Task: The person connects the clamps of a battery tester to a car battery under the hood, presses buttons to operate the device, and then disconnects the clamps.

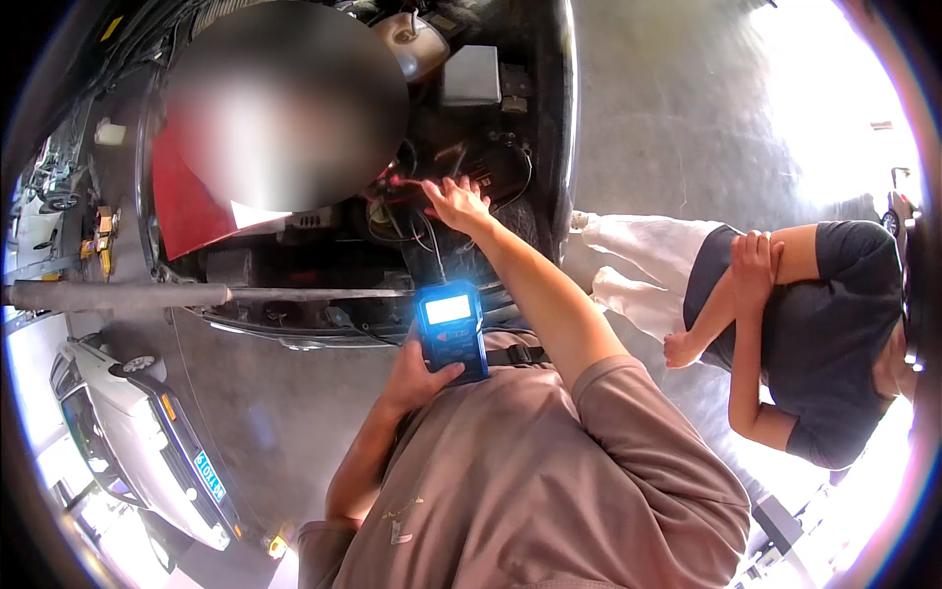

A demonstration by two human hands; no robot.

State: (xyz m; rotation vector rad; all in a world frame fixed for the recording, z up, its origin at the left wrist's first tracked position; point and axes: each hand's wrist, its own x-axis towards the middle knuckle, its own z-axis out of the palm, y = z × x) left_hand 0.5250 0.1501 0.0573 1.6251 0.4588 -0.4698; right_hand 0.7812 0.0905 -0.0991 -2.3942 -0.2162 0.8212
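My left hand (424, 377) is wrapped round a blue handheld tester (452, 344) with a lit white screen, held upright against my body at the front edge of the engine bay. A cable (438, 257) leads from the top of the tester up into the bay. My right hand (459, 203) reaches over the bay, fingers spread, beside a dark battery (491, 175). A red clamp or lead (397, 181) lies just left of its fingertips. Nothing shows between those fingers.
A metal prop bar (324, 294) crosses in front of the bay. A person in a dark shirt (829, 324) stands on the right with arms crossed. A silver car (137, 442) is at lower left, a reservoir (412, 47) at the bay's top.
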